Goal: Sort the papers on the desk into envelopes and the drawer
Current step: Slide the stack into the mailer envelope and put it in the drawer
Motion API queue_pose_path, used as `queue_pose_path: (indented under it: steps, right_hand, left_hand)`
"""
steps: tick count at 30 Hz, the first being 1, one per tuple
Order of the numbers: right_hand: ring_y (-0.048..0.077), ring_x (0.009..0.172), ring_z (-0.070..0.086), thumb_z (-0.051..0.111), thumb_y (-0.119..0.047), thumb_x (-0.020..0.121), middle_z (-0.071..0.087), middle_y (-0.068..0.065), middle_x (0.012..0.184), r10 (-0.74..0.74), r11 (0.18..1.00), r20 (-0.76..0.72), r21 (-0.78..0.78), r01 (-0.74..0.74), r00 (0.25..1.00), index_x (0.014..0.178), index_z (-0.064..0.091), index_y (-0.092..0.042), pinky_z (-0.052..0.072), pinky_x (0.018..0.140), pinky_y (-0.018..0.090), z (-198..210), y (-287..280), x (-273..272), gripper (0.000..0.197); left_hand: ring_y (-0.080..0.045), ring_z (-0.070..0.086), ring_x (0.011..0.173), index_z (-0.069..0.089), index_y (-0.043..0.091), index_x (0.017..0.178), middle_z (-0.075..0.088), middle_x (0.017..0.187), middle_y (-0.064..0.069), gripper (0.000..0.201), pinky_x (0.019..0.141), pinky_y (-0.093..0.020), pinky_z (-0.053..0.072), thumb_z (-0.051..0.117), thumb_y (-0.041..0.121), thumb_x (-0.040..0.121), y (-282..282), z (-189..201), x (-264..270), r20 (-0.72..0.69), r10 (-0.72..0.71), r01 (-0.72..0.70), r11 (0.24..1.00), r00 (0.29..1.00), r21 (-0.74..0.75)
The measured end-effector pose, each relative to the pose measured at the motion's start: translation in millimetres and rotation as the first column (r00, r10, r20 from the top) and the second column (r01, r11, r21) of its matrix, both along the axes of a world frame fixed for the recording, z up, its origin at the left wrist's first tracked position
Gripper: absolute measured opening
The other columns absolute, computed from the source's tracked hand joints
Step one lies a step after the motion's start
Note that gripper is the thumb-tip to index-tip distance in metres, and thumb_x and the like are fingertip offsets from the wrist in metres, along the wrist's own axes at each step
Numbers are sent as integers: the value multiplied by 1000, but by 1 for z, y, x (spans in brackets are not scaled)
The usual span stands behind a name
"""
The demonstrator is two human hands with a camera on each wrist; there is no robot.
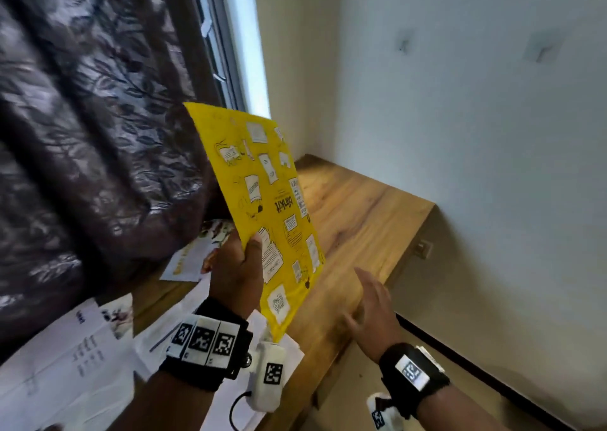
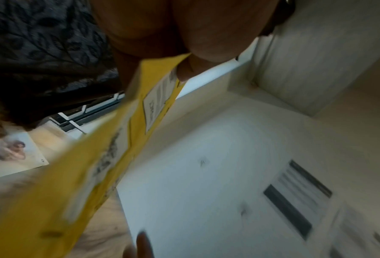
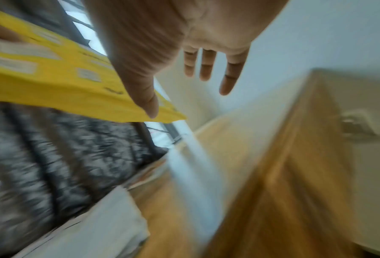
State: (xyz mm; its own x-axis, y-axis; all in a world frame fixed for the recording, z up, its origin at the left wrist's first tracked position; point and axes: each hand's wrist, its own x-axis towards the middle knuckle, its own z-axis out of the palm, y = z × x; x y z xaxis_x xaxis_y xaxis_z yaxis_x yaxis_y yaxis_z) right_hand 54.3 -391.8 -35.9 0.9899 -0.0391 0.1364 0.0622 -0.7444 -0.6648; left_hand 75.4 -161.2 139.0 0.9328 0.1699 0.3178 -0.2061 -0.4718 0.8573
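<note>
A yellow printed envelope (image 1: 266, 200) is held upright in the air above the wooden desk (image 1: 358, 213). My left hand (image 1: 239, 266) grips its lower left edge, thumb on the printed face. In the left wrist view the yellow envelope (image 2: 109, 157) runs blurred away from my left hand (image 2: 162, 34). My right hand (image 1: 371, 302) hovers over the desk's front edge to the right of the envelope, fingers straight and holding nothing. The right wrist view shows my right hand (image 3: 184, 57) spread beside the envelope (image 3: 74, 78). White papers (image 1: 65, 358) lie on the desk's left part.
A dark patterned curtain (image 1: 92, 135) hangs at the left beside a window (image 1: 236, 36). White walls close the corner behind and right of the desk. A printed leaflet (image 1: 193, 253) lies under the envelope near the curtain. A wall socket (image 1: 423, 248) sits below the desk's right end.
</note>
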Motion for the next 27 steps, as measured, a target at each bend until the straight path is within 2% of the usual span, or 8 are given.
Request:
queue_pose_path:
  steps: [4, 8, 12, 14, 16, 20, 24, 27]
  right_hand:
    - [15, 153, 12, 62, -58, 82, 10, -13, 166, 347, 919, 238, -281, -277, 907, 157, 3, -47, 14, 117, 45, 59, 61, 4, 96]
    - [13, 129, 53, 53, -38, 88, 56, -18, 139, 362, 926, 403, -53, -373, 840, 139, 53, -41, 34, 107, 61, 71, 113, 27, 51]
    - [0, 112, 63, 53, -31, 87, 68, -13, 121, 366, 825, 329, 318, -467, 870, 122, 68, -32, 51, 94, 27, 76, 158, 40, 38]
    - [8, 113, 65, 57, -36, 90, 71, -6, 121, 378, 742, 171, 532, -409, 910, 120, 69, -33, 55, 95, 38, 79, 179, 44, 33]
    - [25, 111, 68, 59, -39, 95, 73, 0, 119, 413, 632, 72, 695, -343, 908, 124, 67, -30, 55, 93, 53, 84, 202, 46, 32]
    - [26, 106, 71, 51, -14, 104, 74, 1, 117, 556, 454, -94, 867, -207, 826, 124, 66, -23, 57, 89, 47, 94, 252, 47, 26]
    - [29, 99, 73, 54, -13, 102, 76, 4, 111, 628, 549, -282, 821, -156, 725, 122, 67, -19, 58, 89, 53, 66, 283, 65, 25]
    - [34, 95, 72, 61, -21, 95, 77, 6, 105, 619, 652, -397, 741, -162, 677, 121, 67, -23, 57, 87, 58, 37, 299, 81, 26]
  left_hand:
    - [-32, 61, 110, 65, 13, 114, 68, 115, -10, 30, 94, -41, 46, 56, 29, 91, 33, -1, -1, -124, 209, -236, 927, 970, -290]
    - [-31, 65, 101, 61, 14, 117, 69, 108, -13, 27, 86, -42, 54, 54, 14, 90, 70, 7, -23, -133, 272, -302, 821, 953, -484]
    - [-23, 67, 105, 44, 27, 137, 63, 123, -5, 47, 75, -42, 62, 57, 24, 92, 116, 21, -49, -58, 271, -255, 779, 961, -572]
    - [3, 60, 109, 26, 30, 151, 55, 132, 25, 60, 84, -30, 59, 54, 33, 97, 133, 27, -67, 40, 348, -287, 829, 937, -481]
    - [-1, 47, 128, 23, 30, 152, 42, 147, 20, 69, 99, -35, 51, 53, 46, 92, 147, 25, -84, 129, 408, -358, 887, 904, -292]
    - [-10, 40, 137, 45, 23, 140, 41, 148, 8, 49, 101, -47, 48, 54, 33, 94, 176, 0, -102, 244, 474, -499, 865, 846, 49]
    - [-16, 43, 134, 56, 23, 128, 47, 144, 2, 39, 105, -47, 43, 48, 36, 92, 182, -44, -103, 164, 506, -532, 817, 847, 223]
    - [-19, 34, 141, 53, 28, 132, 42, 150, 0, 47, 114, -44, 34, 44, 43, 88, 181, -87, -99, -137, 520, -447, 819, 843, 360]
